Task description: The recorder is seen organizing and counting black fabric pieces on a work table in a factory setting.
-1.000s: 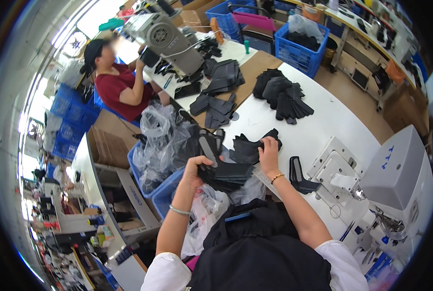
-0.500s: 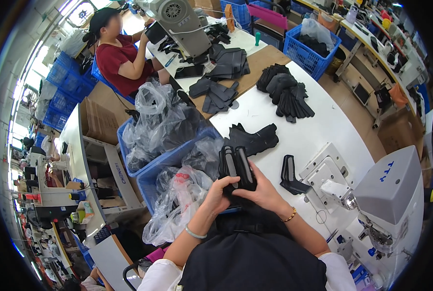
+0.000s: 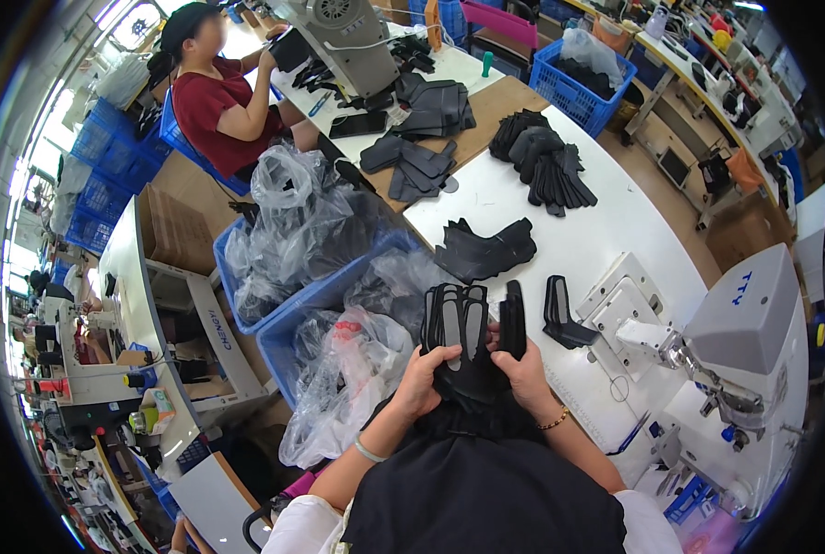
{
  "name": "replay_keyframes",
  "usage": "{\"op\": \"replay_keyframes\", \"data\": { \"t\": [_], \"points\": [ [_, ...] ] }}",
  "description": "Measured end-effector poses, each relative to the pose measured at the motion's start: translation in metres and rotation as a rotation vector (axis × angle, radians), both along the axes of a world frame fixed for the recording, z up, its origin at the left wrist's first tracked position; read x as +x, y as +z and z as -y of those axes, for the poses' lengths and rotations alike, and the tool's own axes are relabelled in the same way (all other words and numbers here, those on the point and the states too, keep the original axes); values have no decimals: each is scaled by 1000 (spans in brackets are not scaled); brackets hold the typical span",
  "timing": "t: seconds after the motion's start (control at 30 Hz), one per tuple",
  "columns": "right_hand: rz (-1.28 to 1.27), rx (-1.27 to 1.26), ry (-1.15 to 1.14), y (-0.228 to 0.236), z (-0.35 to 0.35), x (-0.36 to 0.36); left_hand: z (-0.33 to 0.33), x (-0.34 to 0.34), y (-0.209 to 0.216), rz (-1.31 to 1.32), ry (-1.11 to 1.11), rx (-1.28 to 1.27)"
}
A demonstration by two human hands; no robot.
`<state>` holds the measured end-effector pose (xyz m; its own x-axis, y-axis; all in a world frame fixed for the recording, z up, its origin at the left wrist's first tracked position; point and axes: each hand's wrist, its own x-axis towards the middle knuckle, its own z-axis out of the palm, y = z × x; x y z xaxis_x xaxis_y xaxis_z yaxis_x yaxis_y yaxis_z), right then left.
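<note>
My left hand (image 3: 420,380) is closed around a fanned stack of black fabric pieces (image 3: 456,323) with grey strips, upright in front of my body. Beside it, my right hand (image 3: 525,371) grips a thinner, edge-on bundle of black pieces (image 3: 512,319), apart from the left stack at the top. Just beyond both hands, a loose pile of black pieces (image 3: 486,251) lies on the white table (image 3: 634,217). To the right rests an L-shaped black piece with a grey strip (image 3: 560,309), close to the sewing machine's plate.
A sewing machine (image 3: 750,305) stands on the right. Further off lies a fanned pile of black pieces (image 3: 546,162). Blue crates (image 3: 279,355) with plastic bags (image 3: 348,388) are at my left. A co-worker in a red shirt (image 3: 211,102) sits at another machine (image 3: 352,46).
The pieces, held together before, are now parted into two bundles. My right hand has moved rightward with the thinner one, while the left stack has fanned out.
</note>
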<state>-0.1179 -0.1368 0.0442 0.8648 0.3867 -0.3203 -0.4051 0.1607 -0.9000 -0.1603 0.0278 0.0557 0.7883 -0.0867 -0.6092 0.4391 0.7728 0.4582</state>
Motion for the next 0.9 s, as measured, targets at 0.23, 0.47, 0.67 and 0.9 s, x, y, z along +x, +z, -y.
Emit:
{"op": "replay_keyframes", "data": {
  "t": [0.23, 0.47, 0.67, 0.9],
  "points": [
    [130, -100, -546, 21, -16, -11, -22, -13, 7, 168, -50, 46],
    [77, -121, -167, 47, -68, -39, -16, -21, 14, 548, -121, 831],
    [-38, 46, -170, 30, -69, -42, -26, -24, -5, 630, -432, 819],
    [-192, 244, -189, 24, -56, -49, -12, -18, 29, 721, -680, 1579]
  ]
}}
